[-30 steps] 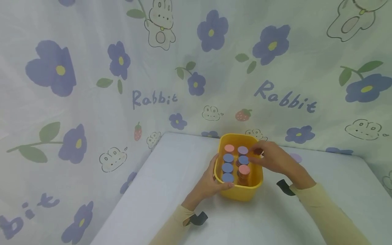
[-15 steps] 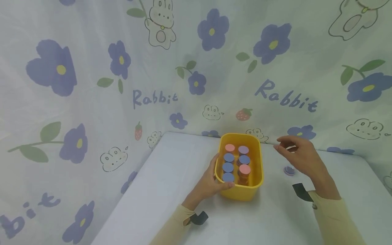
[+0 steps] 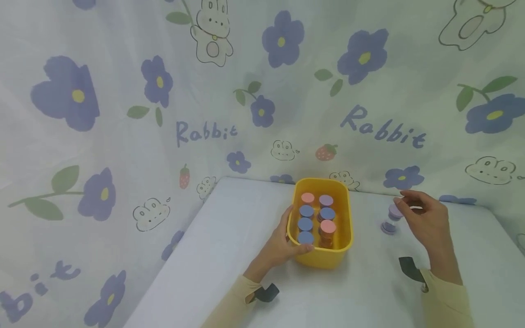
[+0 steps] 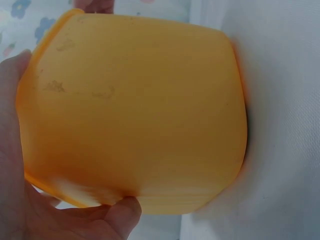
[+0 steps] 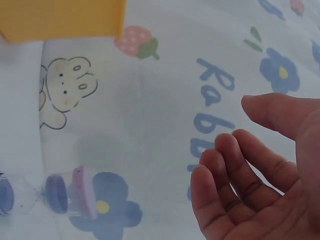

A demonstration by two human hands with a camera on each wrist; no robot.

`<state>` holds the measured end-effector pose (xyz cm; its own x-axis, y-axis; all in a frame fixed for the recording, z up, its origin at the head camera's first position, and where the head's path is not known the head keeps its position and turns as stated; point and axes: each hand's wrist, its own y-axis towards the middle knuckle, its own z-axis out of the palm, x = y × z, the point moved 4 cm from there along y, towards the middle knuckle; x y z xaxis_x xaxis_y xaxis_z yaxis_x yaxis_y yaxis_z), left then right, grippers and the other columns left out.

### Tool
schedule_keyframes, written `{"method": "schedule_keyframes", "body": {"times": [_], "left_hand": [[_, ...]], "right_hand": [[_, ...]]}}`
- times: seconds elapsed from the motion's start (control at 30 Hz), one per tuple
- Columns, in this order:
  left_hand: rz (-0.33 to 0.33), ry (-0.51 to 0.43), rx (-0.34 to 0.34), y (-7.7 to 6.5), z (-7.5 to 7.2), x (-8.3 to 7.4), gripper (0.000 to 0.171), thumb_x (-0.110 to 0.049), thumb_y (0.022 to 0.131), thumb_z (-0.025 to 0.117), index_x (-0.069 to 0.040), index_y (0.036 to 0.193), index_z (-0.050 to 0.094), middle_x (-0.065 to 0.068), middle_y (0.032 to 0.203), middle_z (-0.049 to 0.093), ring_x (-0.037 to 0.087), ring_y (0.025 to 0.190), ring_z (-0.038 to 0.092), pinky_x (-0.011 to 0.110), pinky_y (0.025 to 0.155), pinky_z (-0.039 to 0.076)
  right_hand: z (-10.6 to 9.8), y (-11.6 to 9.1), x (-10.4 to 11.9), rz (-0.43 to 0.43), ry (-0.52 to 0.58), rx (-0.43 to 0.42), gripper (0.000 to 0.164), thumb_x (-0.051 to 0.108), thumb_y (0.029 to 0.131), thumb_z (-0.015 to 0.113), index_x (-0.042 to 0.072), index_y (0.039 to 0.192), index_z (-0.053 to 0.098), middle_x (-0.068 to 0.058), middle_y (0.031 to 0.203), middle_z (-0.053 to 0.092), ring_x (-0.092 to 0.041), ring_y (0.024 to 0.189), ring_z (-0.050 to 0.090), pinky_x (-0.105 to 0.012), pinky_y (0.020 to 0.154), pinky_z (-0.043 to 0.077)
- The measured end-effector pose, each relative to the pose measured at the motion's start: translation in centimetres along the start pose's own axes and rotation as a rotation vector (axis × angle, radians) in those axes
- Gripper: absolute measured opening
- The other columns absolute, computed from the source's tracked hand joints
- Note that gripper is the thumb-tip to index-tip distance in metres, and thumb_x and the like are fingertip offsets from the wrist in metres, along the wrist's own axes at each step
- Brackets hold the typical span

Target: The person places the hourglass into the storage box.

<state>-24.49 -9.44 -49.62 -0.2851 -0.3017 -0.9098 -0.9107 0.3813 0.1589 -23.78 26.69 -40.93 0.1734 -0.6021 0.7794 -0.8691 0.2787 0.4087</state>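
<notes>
A yellow plastic bin (image 3: 321, 258) stands on the table; my left hand (image 3: 276, 243) grips it, thumb at the near rim and fingers along its left side. In the left wrist view, the fingers (image 4: 125, 215) press against the bin's wall. Inside stand two rows of small sand timers with pink, blue and purple caps, among them a pink-capped one (image 3: 327, 227). To the bin's right, a purple-capped sand timer (image 3: 388, 228) stands upright on the table. Beside its top is my right hand (image 3: 430, 225), holding nothing. The right wrist view shows its fingers (image 5: 245, 180) loosely bent, apart from the timer (image 5: 56, 194).
The table (image 3: 205, 255) is white. Behind and to the left hangs a cloth (image 3: 123, 136) printed with purple flowers, rabbits and strawberries, close against the table's far edge. Black straps (image 3: 266, 292) show at both wrists.
My right hand has left the bin and moved right, over to the purple-capped sand timer on the table. The left hand and the bin stay in place.
</notes>
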Motion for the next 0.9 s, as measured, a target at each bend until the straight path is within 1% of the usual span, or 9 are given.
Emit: {"method": "schedule_keyframes", "body": {"times": [0.1,0.27,0.37,0.43,0.53,0.63,0.67,0.8,0.9], "left_hand": [[-0.016,0.008,-0.004,0.0,0.1,-0.1,0.118,-0.061,0.080,0.082,-0.037,0.165,0.005,-0.004,0.170,0.028,0.024,0.151,0.041,0.053,0.122,0.042],[-0.028,0.019,-0.019,0.0,0.0,-0.1,0.116,-0.059,0.080,0.082,-0.039,0.165,0.005,-0.005,0.171,0.026,0.023,0.153,0.038,0.053,0.122,0.041],[-0.023,0.022,-0.016,0.1,0.1,-0.1,0.116,-0.058,0.080,0.082,-0.038,0.165,0.005,-0.005,0.171,0.027,0.023,0.152,0.039,0.054,0.122,0.041],[-0.020,0.020,-0.012,0.1,0.1,0.0,0.116,-0.056,0.081,0.082,-0.037,0.165,0.005,-0.006,0.170,0.027,0.023,0.152,0.040,0.054,0.122,0.041],[-0.019,0.016,-0.009,0.2,0.1,-0.1,0.116,-0.055,0.081,0.083,-0.036,0.166,0.005,-0.006,0.170,0.028,0.023,0.151,0.040,0.053,0.122,0.041],[-0.024,0.014,-0.009,0.2,0.1,0.0,0.116,-0.055,0.082,0.083,-0.036,0.166,0.005,-0.006,0.170,0.027,0.023,0.152,0.039,0.053,0.122,0.041],[-0.025,0.014,-0.009,0.2,0.1,0.0,0.116,-0.054,0.082,0.083,-0.036,0.166,0.005,-0.006,0.170,0.026,0.023,0.152,0.039,0.052,0.122,0.041],[-0.030,0.015,-0.012,0.2,0.2,0.1,0.115,-0.052,0.082,0.083,-0.036,0.166,0.005,-0.005,0.171,0.026,0.023,0.152,0.038,0.053,0.123,0.040],[-0.024,0.019,-0.016,0.1,0.2,0.1,0.116,-0.051,0.082,0.084,-0.037,0.165,0.005,-0.005,0.170,0.028,0.025,0.152,0.039,0.055,0.121,0.042]], "right_hand": [[-0.2,0.0,-0.6,0.045,0.005,-0.022,0.044,0.034,0.100,0.068,0.006,0.133,0.066,0.027,0.092,0.055,0.013,0.091,0.050,0.004,0.077,0.040],[-0.3,0.3,-1.4,0.074,0.038,-0.059,0.046,0.032,0.099,0.069,0.005,0.135,0.064,0.032,0.092,0.053,0.016,0.093,0.050,0.005,0.078,0.040],[-0.3,0.4,-2.1,0.097,0.044,-0.064,0.047,0.032,0.099,0.069,0.004,0.137,0.063,0.031,0.094,0.054,0.017,0.095,0.049,0.005,0.079,0.040],[-0.2,0.5,-2.6,0.115,0.039,-0.063,0.049,0.033,0.099,0.068,0.005,0.138,0.062,0.025,0.100,0.057,0.016,0.096,0.049,0.005,0.080,0.040],[0.0,0.6,-3.2,0.152,0.011,-0.048,0.052,0.037,0.100,0.067,0.007,0.142,0.059,0.006,0.114,0.063,0.015,0.099,0.047,0.004,0.080,0.040],[0.3,0.6,-4.0,0.182,-0.004,-0.026,0.055,0.039,0.100,0.065,0.008,0.145,0.056,-0.010,0.131,0.062,0.012,0.102,0.045,0.002,0.082,0.042],[0.4,0.6,-4.3,0.194,-0.005,-0.020,0.056,0.040,0.100,0.065,0.009,0.147,0.055,-0.012,0.135,0.060,0.012,0.103,0.045,0.001,0.083,0.043],[0.8,0.8,-5.3,0.250,0.002,0.003,0.061,0.042,0.101,0.063,0.011,0.151,0.050,-0.014,0.147,0.056,-0.011,0.123,0.055,-0.016,0.105,0.050],[1.1,1.1,-6.1,0.286,0.009,0.034,0.067,0.046,0.101,0.062,0.012,0.156,0.044,-0.017,0.155,0.049,-0.034,0.140,0.048,-0.040,0.119,0.047]]}}
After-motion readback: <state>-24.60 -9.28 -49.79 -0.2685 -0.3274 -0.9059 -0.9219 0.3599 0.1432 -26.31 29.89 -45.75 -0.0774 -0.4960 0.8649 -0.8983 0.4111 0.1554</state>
